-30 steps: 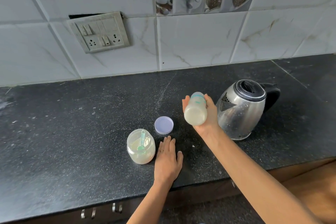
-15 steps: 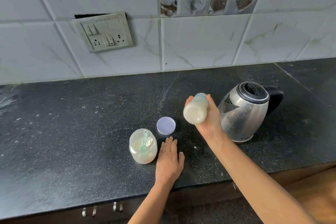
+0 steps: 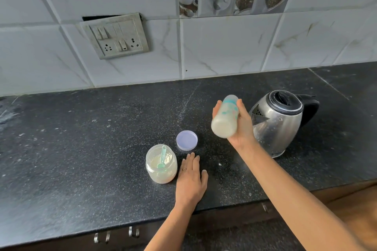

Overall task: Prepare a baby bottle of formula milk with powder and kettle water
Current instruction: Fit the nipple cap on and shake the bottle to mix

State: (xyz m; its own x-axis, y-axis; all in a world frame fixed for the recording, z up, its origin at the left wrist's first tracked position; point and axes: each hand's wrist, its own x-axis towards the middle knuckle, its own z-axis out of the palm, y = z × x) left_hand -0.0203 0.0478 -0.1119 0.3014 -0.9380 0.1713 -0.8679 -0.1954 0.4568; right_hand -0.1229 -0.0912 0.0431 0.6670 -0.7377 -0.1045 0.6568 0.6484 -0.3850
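My right hand [image 3: 241, 128] grips a baby bottle [image 3: 224, 118] full of milky liquid, held in the air and tilted with its base toward me, just left of the steel kettle [image 3: 277, 126]. The kettle stands with its black lid down and its handle to the right. My left hand [image 3: 190, 181] lies flat on the black counter [image 3: 81, 149], fingers apart, holding nothing. Beside it on the left stands an open powder jar [image 3: 161, 166] with a green scoop [image 3: 162, 157] inside. The jar's lilac lid [image 3: 186, 140] lies on the counter beyond my left hand.
A tiled wall rises behind the counter, with a switch and socket plate [image 3: 117, 35] at the upper left. Spilled powder specks dot the counter [image 3: 219, 164]. Cabinet handles [image 3: 133, 232] sit under the front edge.
The bottle in my right hand has tipped and shifted slightly between frames, its base swinging toward me. My left hand, the jar, the lid and the kettle have stayed put.
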